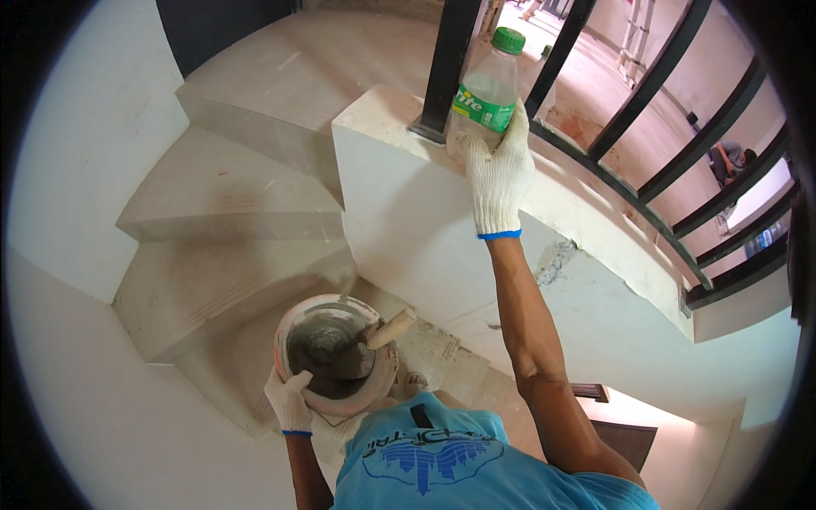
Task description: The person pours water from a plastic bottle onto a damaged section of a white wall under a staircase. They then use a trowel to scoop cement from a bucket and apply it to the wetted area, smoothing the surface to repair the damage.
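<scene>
Gripping low suits the squeezable-looking, green-capped plastic bottle (pixel 484 102) in the one-o'clock right hand (pixel 501 174); left hand (pixel 290 401) clasps a pale round bucket (pixel 385 376).

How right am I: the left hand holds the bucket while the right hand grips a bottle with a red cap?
Not quite: the head view shows a green cap. The left hand does hold the bucket, and the right hand grips the bottle.

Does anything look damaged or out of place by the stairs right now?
Yes: the low white wall under the black railing has a rough grey patch near its top edge, just right of the right forearm. It looks chipped against the smoother white surface around it.
</scene>
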Demonstrator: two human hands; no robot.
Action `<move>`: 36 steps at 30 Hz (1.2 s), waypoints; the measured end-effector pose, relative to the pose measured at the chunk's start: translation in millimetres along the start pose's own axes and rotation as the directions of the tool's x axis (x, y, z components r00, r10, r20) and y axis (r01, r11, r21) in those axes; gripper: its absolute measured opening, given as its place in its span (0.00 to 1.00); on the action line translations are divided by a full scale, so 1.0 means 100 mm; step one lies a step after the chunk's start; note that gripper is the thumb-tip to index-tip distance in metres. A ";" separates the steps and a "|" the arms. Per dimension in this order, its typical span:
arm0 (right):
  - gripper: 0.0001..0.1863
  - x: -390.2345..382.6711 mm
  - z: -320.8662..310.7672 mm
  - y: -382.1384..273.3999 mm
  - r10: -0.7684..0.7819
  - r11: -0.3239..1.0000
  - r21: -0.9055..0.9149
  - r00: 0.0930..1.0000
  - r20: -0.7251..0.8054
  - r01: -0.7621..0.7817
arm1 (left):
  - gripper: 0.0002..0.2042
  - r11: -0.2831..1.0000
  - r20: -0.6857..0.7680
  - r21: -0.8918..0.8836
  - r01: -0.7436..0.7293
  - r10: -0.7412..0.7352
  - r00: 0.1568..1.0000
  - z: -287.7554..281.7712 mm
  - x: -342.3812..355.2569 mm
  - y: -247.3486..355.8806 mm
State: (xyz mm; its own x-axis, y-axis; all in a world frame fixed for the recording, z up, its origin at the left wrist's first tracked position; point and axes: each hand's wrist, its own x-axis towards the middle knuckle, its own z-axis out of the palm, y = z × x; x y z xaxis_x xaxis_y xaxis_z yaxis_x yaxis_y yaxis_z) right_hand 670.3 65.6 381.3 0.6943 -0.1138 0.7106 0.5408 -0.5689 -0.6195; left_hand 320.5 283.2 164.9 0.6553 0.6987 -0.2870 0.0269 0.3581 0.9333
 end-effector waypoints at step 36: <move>0.13 -2.36 -0.37 0.21 -0.321 0.636 0.174 0.052 0.946 0.752 | 0.31 0.974 0.101 0.224 0.043 -0.067 0.993 0.30 0.00 0.32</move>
State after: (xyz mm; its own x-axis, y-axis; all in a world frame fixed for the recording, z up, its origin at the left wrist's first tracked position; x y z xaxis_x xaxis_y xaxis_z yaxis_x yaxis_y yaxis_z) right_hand 500.1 50.7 212.4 0.3117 0.9468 -0.0797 0.9487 -0.3054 0.0820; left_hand 343.3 276.2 201.5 0.7248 0.6071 -0.3257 0.2232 0.2403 0.9447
